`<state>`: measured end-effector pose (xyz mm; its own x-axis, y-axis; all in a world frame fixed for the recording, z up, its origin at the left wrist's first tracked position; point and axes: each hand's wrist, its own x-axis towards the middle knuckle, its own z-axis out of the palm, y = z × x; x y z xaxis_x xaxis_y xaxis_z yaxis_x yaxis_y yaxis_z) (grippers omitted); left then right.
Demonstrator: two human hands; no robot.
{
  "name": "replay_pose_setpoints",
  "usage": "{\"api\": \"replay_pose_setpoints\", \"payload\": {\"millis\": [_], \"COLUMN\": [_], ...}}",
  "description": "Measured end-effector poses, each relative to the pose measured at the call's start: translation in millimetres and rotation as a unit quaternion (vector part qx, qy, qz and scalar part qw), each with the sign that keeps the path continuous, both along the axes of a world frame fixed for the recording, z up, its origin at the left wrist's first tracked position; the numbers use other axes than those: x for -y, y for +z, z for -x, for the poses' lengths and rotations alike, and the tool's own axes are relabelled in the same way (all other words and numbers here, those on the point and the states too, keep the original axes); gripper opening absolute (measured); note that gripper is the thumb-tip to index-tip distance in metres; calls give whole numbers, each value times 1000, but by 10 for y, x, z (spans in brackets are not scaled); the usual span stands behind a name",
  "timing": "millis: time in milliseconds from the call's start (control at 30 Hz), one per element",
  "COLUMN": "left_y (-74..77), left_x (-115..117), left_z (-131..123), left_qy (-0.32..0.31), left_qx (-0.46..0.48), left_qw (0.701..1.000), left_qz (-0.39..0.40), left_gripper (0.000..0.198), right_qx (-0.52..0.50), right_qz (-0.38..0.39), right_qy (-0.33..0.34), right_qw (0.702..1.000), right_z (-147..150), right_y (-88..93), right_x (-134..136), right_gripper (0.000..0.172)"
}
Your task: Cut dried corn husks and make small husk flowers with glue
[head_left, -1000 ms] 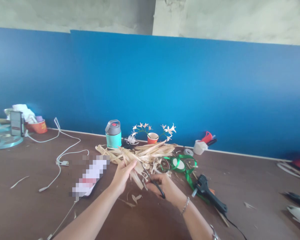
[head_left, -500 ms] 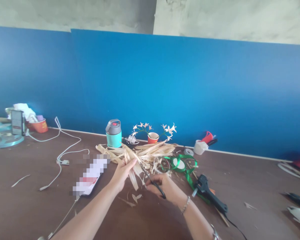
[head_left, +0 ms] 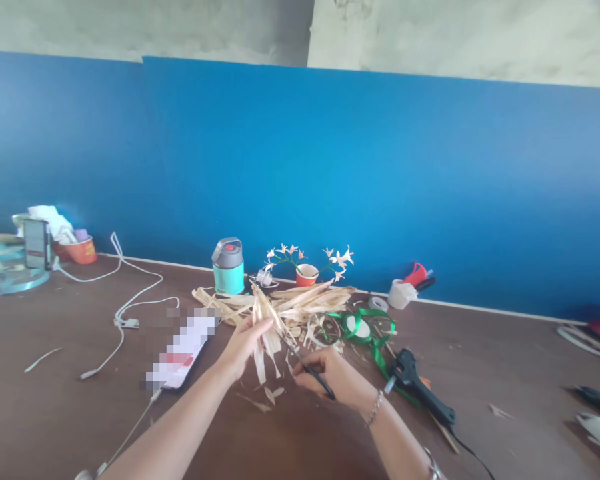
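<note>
My left hand (head_left: pixel 245 343) is closed on a pale dried corn husk (head_left: pixel 264 310), whose cut strips hang below the fingers. In my right hand (head_left: pixel 330 373) is a pair of dark-handled scissors (head_left: pixel 317 380), its blades pointing up and left to the husk's right edge. Whether the blades touch the husk I cannot tell. Just behind both hands lies a pile of dried husks (head_left: pixel 320 300). Small husk scraps (head_left: pixel 274 395) rest on the brown table (head_left: pixel 260 447) beneath the hands.
Right of my hands are green ribbon (head_left: pixel 377 353) and a black glue gun (head_left: pixel 420 387). A phone (head_left: pixel 185 350) with a cable lies left. Behind the husks stand a turquoise flask (head_left: pixel 229 273) and an orange cup (head_left: pixel 307 277) with white flowers. A white cup (head_left: pixel 401 295) holds tools.
The husk in my left hand has turned slightly, and its lower strips hang more spread and separate. My right hand with the scissors has shifted a little to the right.
</note>
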<state>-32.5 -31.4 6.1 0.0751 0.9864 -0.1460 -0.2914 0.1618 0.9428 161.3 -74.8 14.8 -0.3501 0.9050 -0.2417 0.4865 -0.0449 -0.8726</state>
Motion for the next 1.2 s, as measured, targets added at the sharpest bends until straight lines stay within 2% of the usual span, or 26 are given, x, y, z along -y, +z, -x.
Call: {"api": "replay_pose_setpoints", "payload": {"millis": [300,533,733,967,1100,1200], "left_y": [12,-9,-49,7,33,54], "left_x": [1,8,-6,17,21,23], "left_z": [8,-13,-4,4,3,7], "left_qy": [-14,-15,13,-27,-28,-6], "left_qx": [-25,8,28,13,11,27], "left_qw": [1000,1000,999,1000,999,999], "left_qz": [-12,5,34,-2,-14,-23], "left_gripper": [25,23,19,22,23,24], "right_qx": [6,17,4,12,8,-14], "right_qz": [7,25,8,4,36,69], "right_qy": [-2,-7,3,8,-5,0], "right_qw": [1000,1000,1000,1000,999,998], "right_z": [-10,4,14,-2,2,1], "right_y": [12,8,39,31,56,78], "right_x": [-4,2,7,1,8,16], "right_gripper": [18,21,19,16,19,22]}}
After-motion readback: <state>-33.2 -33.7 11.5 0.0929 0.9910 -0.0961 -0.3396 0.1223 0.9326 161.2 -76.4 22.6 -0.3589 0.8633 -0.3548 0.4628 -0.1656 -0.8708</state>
